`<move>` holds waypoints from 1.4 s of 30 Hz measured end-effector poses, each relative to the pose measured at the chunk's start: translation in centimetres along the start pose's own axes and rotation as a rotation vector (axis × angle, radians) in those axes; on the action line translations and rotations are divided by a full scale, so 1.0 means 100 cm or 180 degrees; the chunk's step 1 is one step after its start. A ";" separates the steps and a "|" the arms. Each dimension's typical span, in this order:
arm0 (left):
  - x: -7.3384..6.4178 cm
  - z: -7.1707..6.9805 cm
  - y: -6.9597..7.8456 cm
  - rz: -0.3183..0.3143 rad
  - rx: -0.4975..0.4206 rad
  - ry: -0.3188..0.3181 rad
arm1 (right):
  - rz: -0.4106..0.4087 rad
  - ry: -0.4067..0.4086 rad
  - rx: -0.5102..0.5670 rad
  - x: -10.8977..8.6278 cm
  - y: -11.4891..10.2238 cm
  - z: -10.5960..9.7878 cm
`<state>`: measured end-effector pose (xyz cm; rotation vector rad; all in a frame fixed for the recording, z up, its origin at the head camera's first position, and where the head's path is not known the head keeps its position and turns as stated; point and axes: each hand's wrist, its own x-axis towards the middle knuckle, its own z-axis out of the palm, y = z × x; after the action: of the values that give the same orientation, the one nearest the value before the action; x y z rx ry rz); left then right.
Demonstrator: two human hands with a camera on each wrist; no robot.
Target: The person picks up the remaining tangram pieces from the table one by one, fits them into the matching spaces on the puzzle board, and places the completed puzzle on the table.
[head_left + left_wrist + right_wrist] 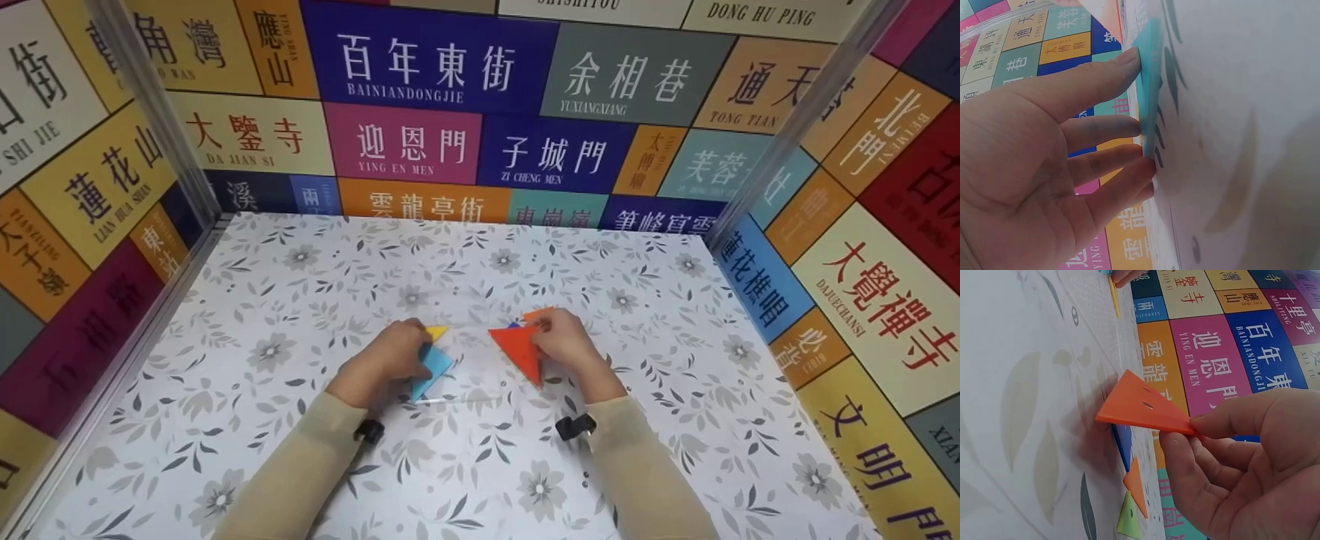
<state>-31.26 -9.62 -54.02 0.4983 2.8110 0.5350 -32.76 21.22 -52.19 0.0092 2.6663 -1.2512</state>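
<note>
My right hand (568, 346) pinches a red-orange triangle tile (520, 351) by one corner between thumb and finger, tilted over the table in the right wrist view. Partly hidden behind it lie a dark blue tile (1122, 445), a smaller orange tile (1136, 488) and a green tile (1129, 516). To the left, my left hand (385, 355) holds a light blue tile (436, 366) with thumb and fingertips, low at the tabletop. A yellow tile (436, 332) pokes out beside the left fingers, its rest covered by the hand.
White cloth with grey flowers and leaves covers the table (300, 300). Faint edges of a clear sheet (457, 402) show between the hands. Panels of colourful street-name signs (427, 60) stand along the back and both sides.
</note>
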 end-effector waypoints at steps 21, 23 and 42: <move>-0.003 -0.001 -0.005 0.0164 0.0022 0.0123 | -0.0143 -0.0319 0.0613 0.006 -0.014 -0.007; -0.002 -0.002 -0.006 0.0170 0.0045 0.0128 | -0.0077 -0.0302 0.0700 0.006 -0.021 -0.008; -0.001 0.001 0.002 0.0056 0.0021 0.0070 | -0.0077 -0.0342 0.0995 0.010 -0.015 0.015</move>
<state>-31.10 -9.44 -54.06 0.5220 2.8326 0.5380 -33.63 18.99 -52.15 -0.0436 2.3631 -1.6143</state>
